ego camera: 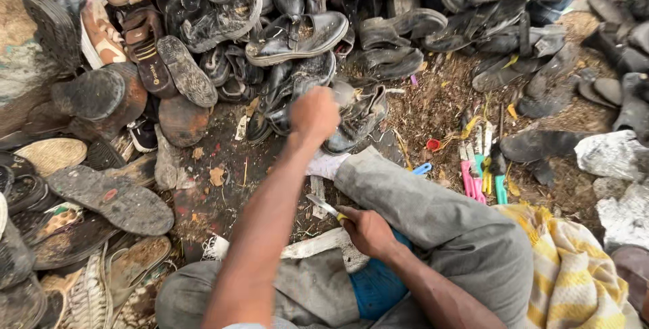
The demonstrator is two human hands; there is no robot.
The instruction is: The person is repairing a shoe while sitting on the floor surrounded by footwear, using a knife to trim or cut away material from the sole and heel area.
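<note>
My left hand [313, 114] reaches forward into a heap of worn black shoes [297, 35], its fingers closed around the edge of a dark shoe [351, 121] in front of my knee. My right hand [367, 231] rests over my lap and grips a small knife [323, 205] with a yellow handle, blade pointing up and left. A whitish strip of sole material [318, 242] lies across my grey trousers [433, 211] just under that hand. A blue object [375, 285] sits between my legs.
Shoes and loose soles [115, 197] cover the ground left and far. Pink, green and yellow handled tools [481, 170] lie on the littered dirt at right. A yellow-and-white striped cloth [574, 271] is beside my right leg, with grey stones [612, 157] beyond.
</note>
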